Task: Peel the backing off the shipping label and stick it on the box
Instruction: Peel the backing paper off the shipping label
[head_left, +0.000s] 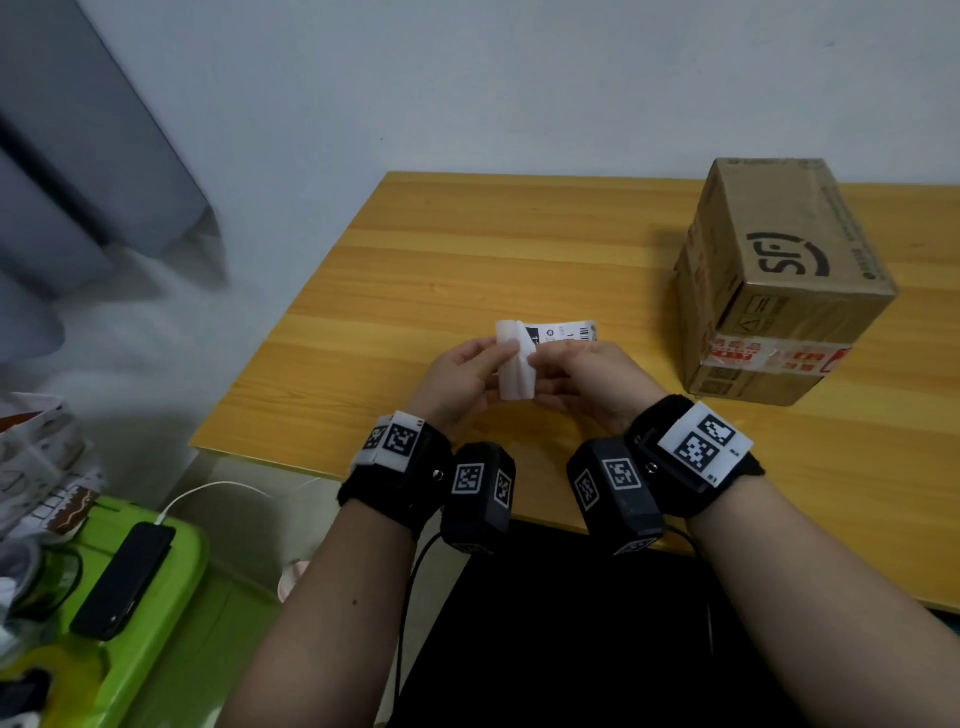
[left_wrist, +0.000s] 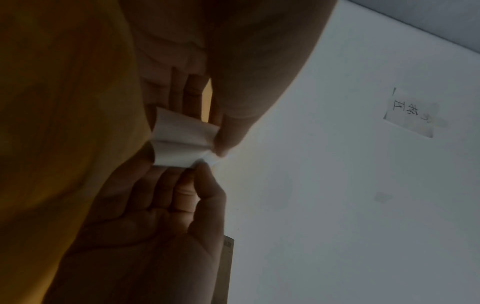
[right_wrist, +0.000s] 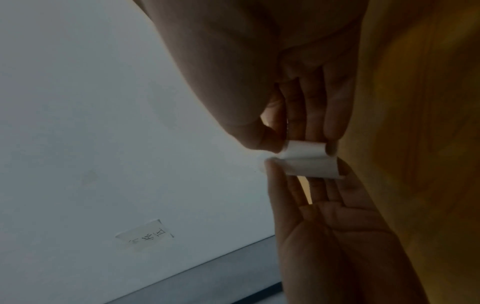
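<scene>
Brown box (head_left: 779, 280), white label (head_left: 563, 332)

The box (head_left: 779, 280) beside my table's (head_left: 467, 249) far right edge bears a black "SF" logo; my label's (head_left: 563, 332) print is unreadably small.

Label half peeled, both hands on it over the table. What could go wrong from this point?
1. The backing curls back toward the label; the freed sticky side may fold onto itself or catch a finger.
2. The left hand and right hand pinch only edges, so a hard pull might tear or crease the label.
3. The box sits well off to the right, so the bare label must be carried across and may land crooked.
</scene>
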